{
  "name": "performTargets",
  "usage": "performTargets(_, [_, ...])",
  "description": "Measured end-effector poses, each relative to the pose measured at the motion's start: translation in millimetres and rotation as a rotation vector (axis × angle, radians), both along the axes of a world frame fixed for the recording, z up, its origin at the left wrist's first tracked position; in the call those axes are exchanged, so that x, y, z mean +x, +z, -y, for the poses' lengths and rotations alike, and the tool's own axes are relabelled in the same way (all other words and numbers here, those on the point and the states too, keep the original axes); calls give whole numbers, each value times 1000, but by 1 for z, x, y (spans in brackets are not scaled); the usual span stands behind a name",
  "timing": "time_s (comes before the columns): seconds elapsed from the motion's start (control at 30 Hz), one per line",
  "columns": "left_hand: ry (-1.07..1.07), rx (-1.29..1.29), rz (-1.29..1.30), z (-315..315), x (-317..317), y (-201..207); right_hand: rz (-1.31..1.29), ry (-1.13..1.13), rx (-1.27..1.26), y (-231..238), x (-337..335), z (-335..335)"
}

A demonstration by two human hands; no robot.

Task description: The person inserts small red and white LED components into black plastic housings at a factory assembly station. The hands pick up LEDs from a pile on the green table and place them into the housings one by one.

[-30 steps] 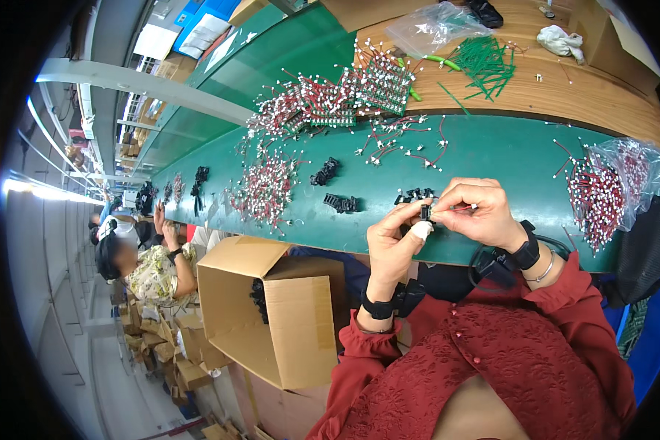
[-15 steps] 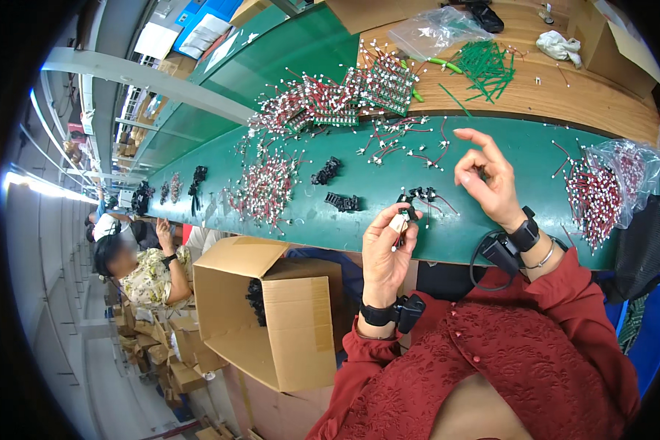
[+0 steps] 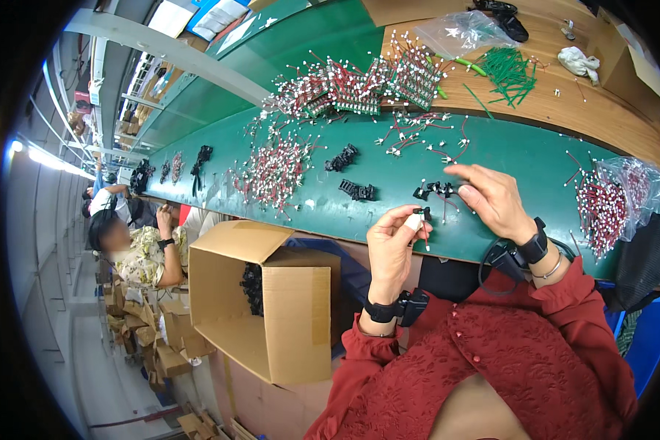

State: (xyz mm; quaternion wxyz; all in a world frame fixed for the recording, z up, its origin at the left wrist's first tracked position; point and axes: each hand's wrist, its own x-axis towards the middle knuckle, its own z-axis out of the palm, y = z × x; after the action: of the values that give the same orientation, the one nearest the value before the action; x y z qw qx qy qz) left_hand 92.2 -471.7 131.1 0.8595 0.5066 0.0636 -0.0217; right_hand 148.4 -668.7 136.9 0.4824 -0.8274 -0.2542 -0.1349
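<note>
Black plastic part (image 3: 425, 213): partly hidden by fingers of left hand (image 3: 390, 251); detail too small to resolve. Location: above near edge of worktop (image 3: 396, 169). Black housings (image 3: 434, 190) lie just beyond; contact with right hand (image 3: 497, 202) unclear. Left hand: pinching part, thumb against forefinger. Right hand: thumb, forefinger parted.

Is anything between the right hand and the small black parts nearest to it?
Nothing visible stands between the right hand and the black parts on the green tabletop; thumb and index finger are right beside them, though I can't tell whether they touch. The black piece in the left hand is lower in the picture, outside that gap.
</note>
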Motion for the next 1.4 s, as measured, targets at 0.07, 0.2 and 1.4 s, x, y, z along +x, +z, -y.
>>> performTargets(0.07, [2, 72, 10, -3, 1, -2, 126, 59, -96, 5, -4, -4])
performTargets(0.2, [-1, 132, 20, -3, 3, -5, 259, 114, -117, 4, -8, -10])
performTargets(1.4, [-106, 165, 50, 0, 8, -2, 374, 75, -270, -3, -13, -7])
